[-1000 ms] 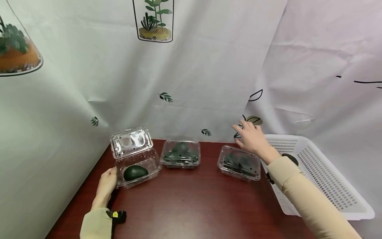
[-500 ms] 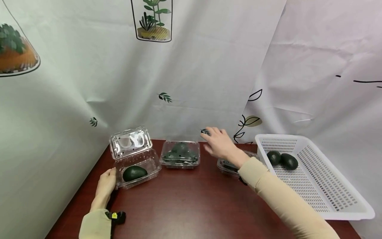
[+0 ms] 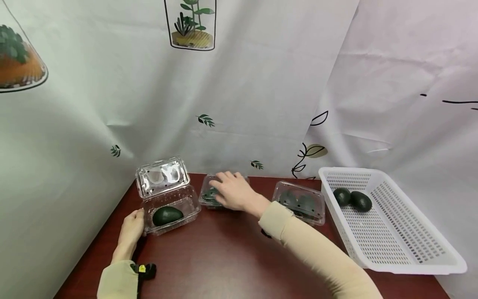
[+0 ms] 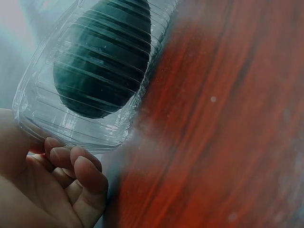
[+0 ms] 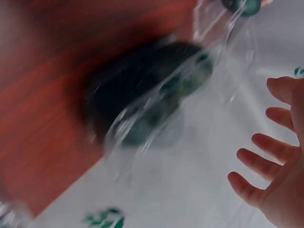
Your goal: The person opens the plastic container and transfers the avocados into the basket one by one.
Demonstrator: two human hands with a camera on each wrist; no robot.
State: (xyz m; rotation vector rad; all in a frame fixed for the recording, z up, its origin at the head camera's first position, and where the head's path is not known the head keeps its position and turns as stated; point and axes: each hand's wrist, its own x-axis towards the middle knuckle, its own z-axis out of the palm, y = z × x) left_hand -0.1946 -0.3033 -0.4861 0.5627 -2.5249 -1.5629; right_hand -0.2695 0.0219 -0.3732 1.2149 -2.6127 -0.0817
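Note:
A clear plastic clamshell box stands with its lid up at the left of the table, one dark green avocado inside. My left hand pinches its left end; in the left wrist view the curled fingers meet the rim beneath the avocado. Over the middle closed clamshell hovers my right hand, covering much of that box in the head view. Its fingers are spread, with nothing between them, in the right wrist view, where the closed box looks blurred beside the hand.
Another closed clamshell of avocados sits right of the middle one. At the far right, a white perforated basket holds two avocados in its back left corner. A patterned white cloth hangs behind the dark red table.
My right hand has travelled left from beside the basket, past the right clamshell, to above the middle one. The basket's two avocados and the right clamshell are uncovered. My left hand stays put.

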